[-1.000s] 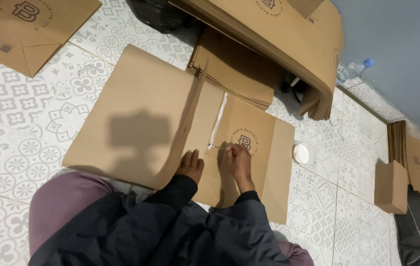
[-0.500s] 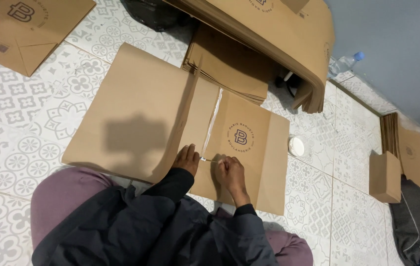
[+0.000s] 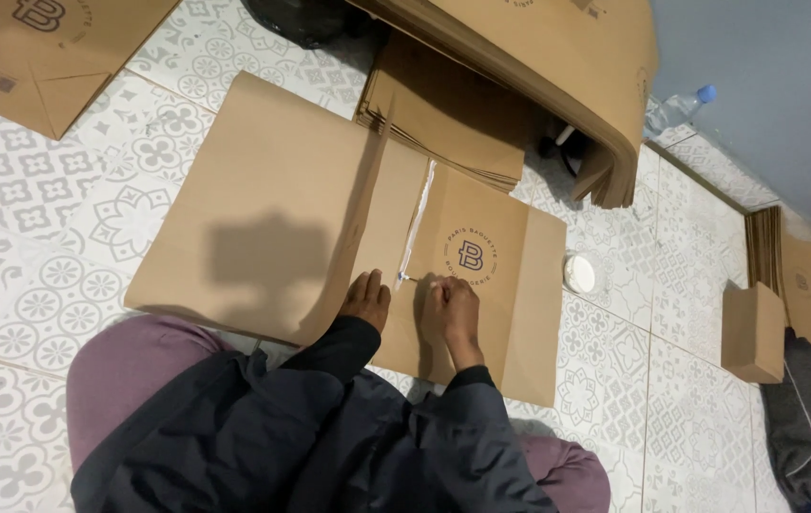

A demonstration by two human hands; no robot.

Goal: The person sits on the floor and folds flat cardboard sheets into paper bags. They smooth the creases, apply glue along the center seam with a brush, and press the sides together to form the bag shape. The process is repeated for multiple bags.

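Two hands [image 3: 410, 304] flat on creased kraft-paper sheet [image 3: 329, 209], seemingly.

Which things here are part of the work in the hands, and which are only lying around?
In the work:
- left hand and right hand, pressing on the flat brown paper sheet
- white strip along its fold

Lying about:
- stack of brown sheets
- small white lid
- plastic bottle
- small cardboard box

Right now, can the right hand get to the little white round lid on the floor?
Probably yes. The right hand rests on the brown paper sheet, and the white lid lies on bare tile just beyond the sheet's edge, with nothing between them.
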